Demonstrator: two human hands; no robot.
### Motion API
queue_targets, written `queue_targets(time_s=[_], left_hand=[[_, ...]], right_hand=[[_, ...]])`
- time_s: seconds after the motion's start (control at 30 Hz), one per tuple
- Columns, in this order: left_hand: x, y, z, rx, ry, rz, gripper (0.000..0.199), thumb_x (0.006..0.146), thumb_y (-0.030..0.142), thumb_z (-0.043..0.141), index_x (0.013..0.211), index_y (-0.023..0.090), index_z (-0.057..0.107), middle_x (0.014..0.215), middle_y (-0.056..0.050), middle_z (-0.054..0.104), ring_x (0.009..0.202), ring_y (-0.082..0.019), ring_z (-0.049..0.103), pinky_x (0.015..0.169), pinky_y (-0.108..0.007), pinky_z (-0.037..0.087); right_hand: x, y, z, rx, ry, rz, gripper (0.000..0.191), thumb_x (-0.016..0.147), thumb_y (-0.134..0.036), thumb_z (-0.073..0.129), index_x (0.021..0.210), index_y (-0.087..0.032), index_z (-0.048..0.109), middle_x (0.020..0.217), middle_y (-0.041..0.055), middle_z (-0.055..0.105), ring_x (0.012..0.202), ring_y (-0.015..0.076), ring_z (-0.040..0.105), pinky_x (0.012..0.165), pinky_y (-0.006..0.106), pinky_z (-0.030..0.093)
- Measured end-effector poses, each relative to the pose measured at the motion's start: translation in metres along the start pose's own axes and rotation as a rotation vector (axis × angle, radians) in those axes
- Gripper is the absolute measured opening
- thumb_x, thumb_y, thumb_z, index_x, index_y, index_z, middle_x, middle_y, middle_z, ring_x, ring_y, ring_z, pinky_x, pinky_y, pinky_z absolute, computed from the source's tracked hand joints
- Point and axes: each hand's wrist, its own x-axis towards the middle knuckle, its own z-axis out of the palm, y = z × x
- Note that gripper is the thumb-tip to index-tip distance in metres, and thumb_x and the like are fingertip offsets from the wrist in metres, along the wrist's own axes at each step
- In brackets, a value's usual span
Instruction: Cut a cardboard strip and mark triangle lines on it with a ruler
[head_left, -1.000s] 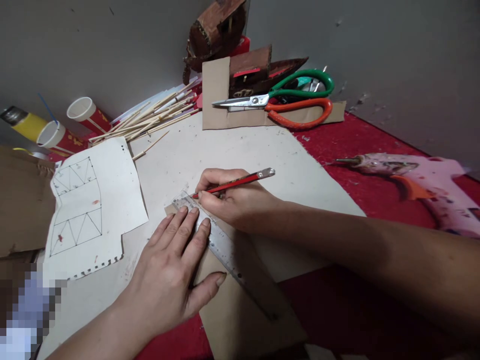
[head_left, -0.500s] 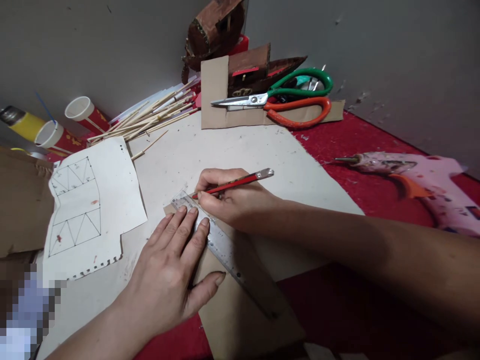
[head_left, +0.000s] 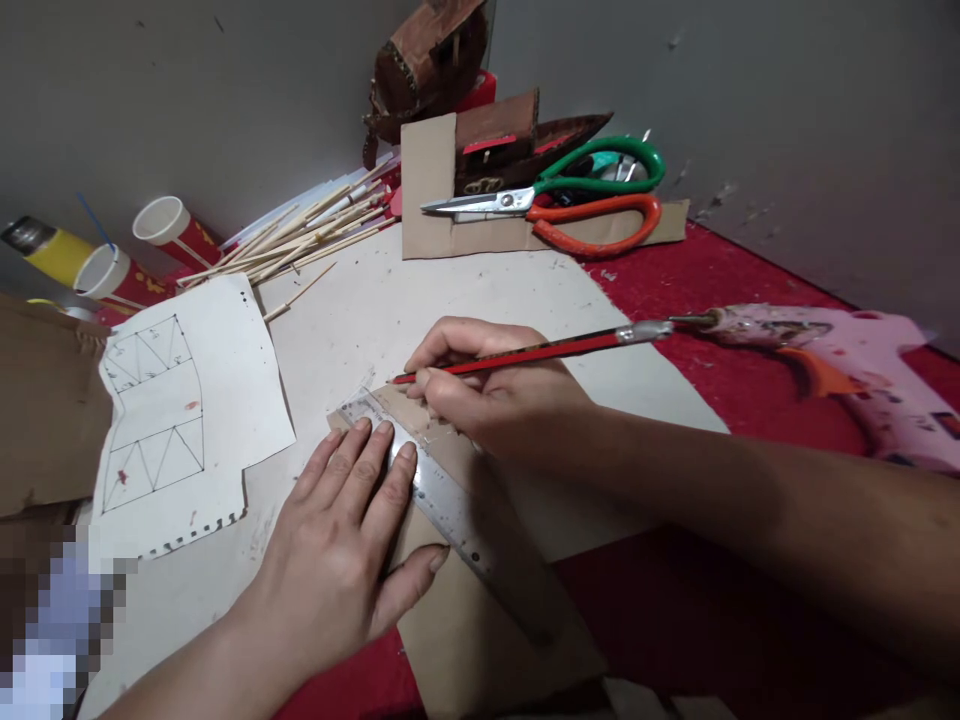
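My left hand (head_left: 352, 530) lies with its fingers spread on a clear ruler (head_left: 442, 505), pressing it flat on a strip of brown cardboard (head_left: 450, 630). In my right hand (head_left: 495, 385) is a red and black pencil (head_left: 555, 350), pinched close to its tip. The tip points left, near the far end of the ruler, and the pencil slants low. Beneath the cardboard is a large pale sheet (head_left: 345, 320). At the left lies a torn notebook page (head_left: 232, 400) with drawn rows of triangles.
Scissors (head_left: 517, 203) with green and orange handles rest on cardboard at the back. A pink glue gun (head_left: 817, 345) lies right. Wooden sticks (head_left: 300, 240), paper cups (head_left: 161, 222) and a yellow bottle (head_left: 56, 255) stand or lie back left. Brown models (head_left: 431, 60) sit behind.
My right hand has shifted slightly right and away from the ruler's edge, and the pencil has tilted lower, showing more of its length. My left hand and the ruler have barely moved.
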Motion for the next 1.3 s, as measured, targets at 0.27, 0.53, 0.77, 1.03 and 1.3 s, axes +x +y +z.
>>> queue_targets(time_s=[0.27,0.53,0.77,1.03,1.3], left_hand=[[-0.006,0.004,-0.004,0.021,0.024,-0.008,0.049,0.094,0.035,0.060,0.131,0.003,0.061,0.136,-0.024,0.063,0.129,-0.041,0.057,0.107,-0.057,0.041],[-0.016,0.008,-0.015,0.027,-0.069,-0.014,0.056,0.092,0.039,0.062,0.135,0.003,0.058,0.139,-0.024,0.060,0.130,-0.041,0.055,0.106,-0.059,0.042],[-0.026,0.002,-0.025,-0.009,-0.059,-0.085,0.050,0.093,0.035,0.061,0.136,0.008,0.057,0.134,-0.020,0.065,0.125,-0.035,0.060,0.107,-0.057,0.044],[-0.019,-0.024,-0.025,-0.063,-0.174,-0.108,0.048,0.095,0.035,0.057,0.138,0.012,0.055,0.139,-0.020,0.060,0.131,-0.037,0.054,0.106,-0.062,0.044],[-0.024,-0.021,-0.034,-0.232,-0.171,-0.155,0.034,0.093,0.026,0.058,0.126,0.016,0.059,0.109,-0.013,0.068,0.100,-0.029,0.062,0.093,-0.050,0.051]], right_hand=[[0.000,0.002,-0.007,0.189,0.040,0.067,0.023,0.097,-0.031,0.054,0.103,-0.015,0.069,0.082,0.0027,0.072,0.063,0.0104,0.062,0.058,0.023,0.050],[0.000,0.014,-0.004,0.145,0.018,0.073,0.025,0.099,-0.035,0.054,0.105,-0.018,0.070,0.087,0.0043,0.074,0.071,0.0122,0.066,0.061,0.024,0.051],[-0.001,0.023,-0.003,0.110,-0.005,0.011,0.024,0.100,-0.034,0.053,0.109,-0.019,0.070,0.092,0.0046,0.073,0.074,0.0133,0.065,0.064,0.025,0.051],[0.001,0.023,-0.003,0.102,-0.031,0.054,0.026,0.100,-0.035,0.053,0.109,-0.018,0.069,0.092,0.0058,0.072,0.075,0.0143,0.066,0.066,0.026,0.052],[0.001,0.026,-0.004,0.106,-0.056,0.039,0.027,0.100,-0.037,0.052,0.110,-0.019,0.069,0.093,0.0051,0.072,0.077,0.0141,0.066,0.068,0.026,0.053]])
